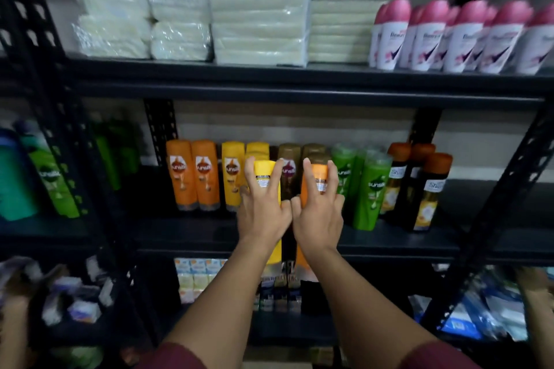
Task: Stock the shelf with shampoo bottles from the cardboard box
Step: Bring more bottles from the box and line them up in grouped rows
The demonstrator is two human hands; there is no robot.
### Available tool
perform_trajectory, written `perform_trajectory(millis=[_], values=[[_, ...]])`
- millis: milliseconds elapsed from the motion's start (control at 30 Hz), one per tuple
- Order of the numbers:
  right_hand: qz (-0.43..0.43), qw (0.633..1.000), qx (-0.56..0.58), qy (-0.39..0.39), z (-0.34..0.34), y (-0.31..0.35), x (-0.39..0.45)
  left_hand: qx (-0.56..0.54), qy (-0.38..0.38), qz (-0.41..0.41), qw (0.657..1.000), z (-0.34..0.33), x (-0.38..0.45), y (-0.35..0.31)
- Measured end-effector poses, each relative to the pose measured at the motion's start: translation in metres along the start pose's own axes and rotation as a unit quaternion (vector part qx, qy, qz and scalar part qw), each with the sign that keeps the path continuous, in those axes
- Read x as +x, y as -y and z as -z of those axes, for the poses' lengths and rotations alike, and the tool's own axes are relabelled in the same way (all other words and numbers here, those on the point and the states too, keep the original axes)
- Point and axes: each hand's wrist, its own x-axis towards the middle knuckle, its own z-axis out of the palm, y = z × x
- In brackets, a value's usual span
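Observation:
My left hand (261, 213) grips a yellow shampoo bottle (267, 177), its back label facing me. Right beside it, my right hand (319, 216) grips an orange shampoo bottle (318, 178), also label-back. Both bottles are held upright in front of the middle shelf (389, 241), just ahead of the yellow row (232, 174) and brown row (289, 171) of bottles standing there. Orange bottles (192, 174) stand at the left of that row and green bottles (370, 189) at the right. The cardboard box is out of view.
Dark bottles with orange caps (425, 189) stand at the right of the middle shelf. The top shelf carries wrapped white packs (257, 18) and pink-capped deodorants (461, 36). Black slotted uprights (60, 117) flank the bay. Small boxed goods (195, 275) fill the lower shelf. Another person's hand (536, 284) reaches in low right.

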Motion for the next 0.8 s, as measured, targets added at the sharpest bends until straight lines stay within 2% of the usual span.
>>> perform_trajectory(millis=[300,567,800], values=[[0.035,0.999,0.013,-0.022,-0.005,0.005,0.021,-0.029,-0.048,-0.02,0.998,-0.005,0.021,0.006],[0.059,0.998,0.036,-0.01,-0.033,0.018,0.028,-0.106,-0.085,-0.032,0.99,-0.009,0.035,0.049],[0.067,0.997,0.026,-0.005,-0.059,0.015,0.033,-0.182,-0.057,0.002,0.982,-0.022,0.044,0.094]])
